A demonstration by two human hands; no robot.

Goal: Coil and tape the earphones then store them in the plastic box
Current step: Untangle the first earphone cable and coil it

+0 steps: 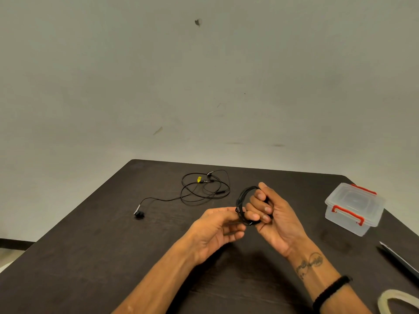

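**Coiled earphones held in both hands above the table**

Head view. We note a dark wooden table [113,257] set against a pale wall [204,75]. Above its middle, the right hand [269,214] grips a coil of black earphones [243,200], its fingers curled through and around the loops, thumb raised at the top of the coil. The left hand [217,230] meets the coil from the left, thumb and forefinger pinching the cable at its lower left edge; the remaining fingers are loosely bent. We cannot tell whether any tape is on the coil.

A second pair of earphones [204,189] lies loose and tangled on the far part of the table, with a small yellow tag [199,179] on its cable and one earbud [138,214] trailing out to the left.

The plastic box [354,208], clear with red clips and its lid on, stands at the right edge, well apart from the hands. A roll of tape [399,301] shows partly at the lower right corner, with a dark slim tool [399,259] beside it. The right wrist carries a black band [332,291].
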